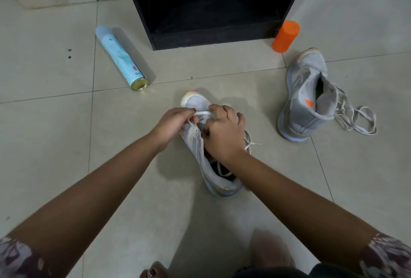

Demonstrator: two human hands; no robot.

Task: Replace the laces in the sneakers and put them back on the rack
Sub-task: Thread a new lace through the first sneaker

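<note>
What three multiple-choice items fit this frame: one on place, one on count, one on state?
1. Where is the spray can?
A) on a shelf
B) on the floor, left of the rack
C) in a box

2. How many sneakers show?
A) one
B) two
C) four

3. What are the hands doing?
A) both hang idle
B) one holds the spray can
C) both pinch the lace

Key:
1 B: it lies on the tiles beside the rack.
2 B: near sneaker, far sneaker.
3 C: left hand and right hand meet on the near sneaker.
</note>
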